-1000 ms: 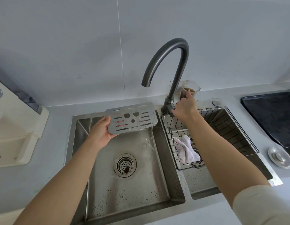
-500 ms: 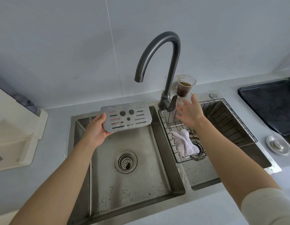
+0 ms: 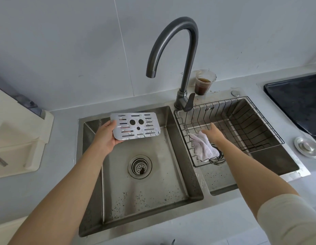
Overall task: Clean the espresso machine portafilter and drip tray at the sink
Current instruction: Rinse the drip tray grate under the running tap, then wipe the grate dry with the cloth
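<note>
1. Far to the left of the faucet (image 3: 188,68) stands a cream-coloured machine (image 3: 21,138), partly out of frame. No portafilter shows anywhere.
2. Left of the faucet, the left hand (image 3: 106,138) grips one short end of the drip tray grate (image 3: 136,127), thumb on top and fingers underneath. It holds the grate nearly flat over the back of the left sink basin (image 3: 153,188). Water drops sit on the metal.
3. Under the faucet's spout no water runs. Dark specks dot the basin floor around the drain strainer (image 3: 140,166).
4. Right of the faucet's base, the white cloth (image 3: 202,147) lies in the wire basket (image 3: 267,128). The right hand (image 3: 213,134) reaches in with its fingers stretched out and close together at the cloth's upper edge, not curled round it.
5. The rinse of the grate looks finished, and fetching the cloth to wipe it seems to be the step in hand.
6. Next, the right hand needs to pinch the cloth, lift it clear of the wires, and carry it left of the faucet to the grate.
</note>
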`<state>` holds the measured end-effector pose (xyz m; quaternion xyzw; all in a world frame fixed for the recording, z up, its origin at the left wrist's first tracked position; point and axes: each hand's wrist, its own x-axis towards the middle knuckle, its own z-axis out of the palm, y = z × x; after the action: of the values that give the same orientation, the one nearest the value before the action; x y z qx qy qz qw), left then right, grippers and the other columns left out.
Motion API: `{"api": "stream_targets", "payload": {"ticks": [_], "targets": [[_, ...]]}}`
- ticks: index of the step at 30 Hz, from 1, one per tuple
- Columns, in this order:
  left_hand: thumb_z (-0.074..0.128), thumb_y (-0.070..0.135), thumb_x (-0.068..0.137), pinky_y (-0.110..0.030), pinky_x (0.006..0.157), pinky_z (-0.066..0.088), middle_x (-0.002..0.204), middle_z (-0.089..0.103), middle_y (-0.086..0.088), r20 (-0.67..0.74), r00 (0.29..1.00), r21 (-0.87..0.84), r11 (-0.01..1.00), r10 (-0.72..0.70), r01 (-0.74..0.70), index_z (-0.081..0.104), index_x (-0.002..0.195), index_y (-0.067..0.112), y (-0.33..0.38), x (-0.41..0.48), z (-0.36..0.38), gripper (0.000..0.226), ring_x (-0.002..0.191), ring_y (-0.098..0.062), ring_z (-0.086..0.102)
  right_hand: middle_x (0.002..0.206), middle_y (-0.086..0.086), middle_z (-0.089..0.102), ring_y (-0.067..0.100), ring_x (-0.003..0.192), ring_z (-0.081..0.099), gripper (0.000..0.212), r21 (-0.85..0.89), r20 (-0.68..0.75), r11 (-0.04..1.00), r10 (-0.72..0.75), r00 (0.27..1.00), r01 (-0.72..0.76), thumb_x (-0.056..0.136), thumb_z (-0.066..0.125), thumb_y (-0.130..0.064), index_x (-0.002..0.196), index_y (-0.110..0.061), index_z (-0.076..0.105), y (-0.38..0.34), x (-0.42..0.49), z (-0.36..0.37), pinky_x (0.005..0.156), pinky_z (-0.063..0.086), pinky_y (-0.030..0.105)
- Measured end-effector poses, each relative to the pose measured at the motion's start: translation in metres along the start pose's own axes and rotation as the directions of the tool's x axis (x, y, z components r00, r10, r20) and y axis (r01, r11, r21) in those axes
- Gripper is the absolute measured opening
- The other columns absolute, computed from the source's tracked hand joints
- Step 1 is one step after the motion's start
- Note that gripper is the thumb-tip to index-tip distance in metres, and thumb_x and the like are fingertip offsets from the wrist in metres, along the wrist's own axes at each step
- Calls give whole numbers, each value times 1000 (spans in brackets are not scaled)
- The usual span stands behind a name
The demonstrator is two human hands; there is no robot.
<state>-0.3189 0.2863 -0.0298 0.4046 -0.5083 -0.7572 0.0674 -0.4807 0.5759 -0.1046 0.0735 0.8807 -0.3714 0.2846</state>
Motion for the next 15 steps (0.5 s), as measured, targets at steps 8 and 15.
{"api": "stream_targets", "payload": {"ticks": [8, 15], "targets": [[35, 15, 100, -47, 88, 46, 129, 55, -17, -65, 997, 158, 986, -51, 61, 49, 127, 5, -15, -2, 8, 32, 101, -27, 56, 148, 20, 26, 39, 124, 42, 74, -263, 76, 964, 64, 995, -42, 90, 52, -34, 148, -19, 8, 28, 1, 24, 96, 41, 47], [37, 17, 100, -45, 82, 48, 122, 59, -17, -98, 992, 253, 963, -73, 96, 53, 121, 6, -30, -5, 16, 28, 93, -27, 59, 125, 17, 40, 38, 108, 51, 57, -433, 22, 900, 62, 998, -46, 91, 49, -32, 135, -37, 14, 35, 7, 42, 89, 47, 51]]}}
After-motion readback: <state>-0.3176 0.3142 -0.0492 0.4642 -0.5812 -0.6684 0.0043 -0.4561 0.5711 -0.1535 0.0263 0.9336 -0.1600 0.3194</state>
